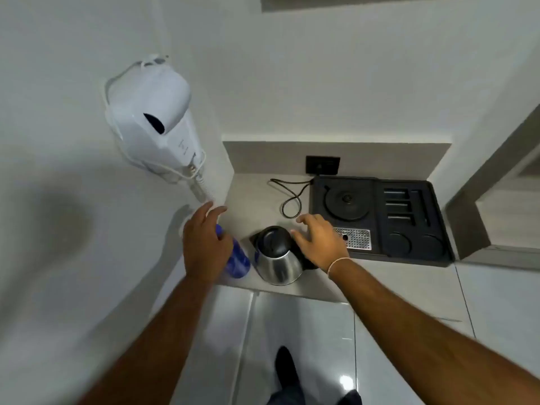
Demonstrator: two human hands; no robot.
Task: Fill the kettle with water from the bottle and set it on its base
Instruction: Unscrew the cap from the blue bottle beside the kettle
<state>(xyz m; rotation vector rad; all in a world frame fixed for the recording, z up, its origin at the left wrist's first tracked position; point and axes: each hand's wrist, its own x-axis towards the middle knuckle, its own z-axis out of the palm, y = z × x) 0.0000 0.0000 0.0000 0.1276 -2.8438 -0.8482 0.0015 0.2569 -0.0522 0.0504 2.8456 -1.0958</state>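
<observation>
A steel kettle [279, 263] with a black lid stands near the counter's front edge. Its round black base [346, 200] sits in a black tray behind and to the right. A blue bottle [238, 260] stands just left of the kettle. My left hand [204, 244] hovers over the bottle's top with fingers spread, hiding its cap. My right hand [320, 238] is over the kettle's handle side, fingers apart, hiding the handle; whether it touches is unclear.
The black tray [409, 255] also holds slots, two round recesses and a metal drip grille [355, 238]. A black cord [292, 197] loops to a wall socket [323, 165]. A white hair dryer [157, 124] hangs on the left wall. Glossy floor tiles lie below.
</observation>
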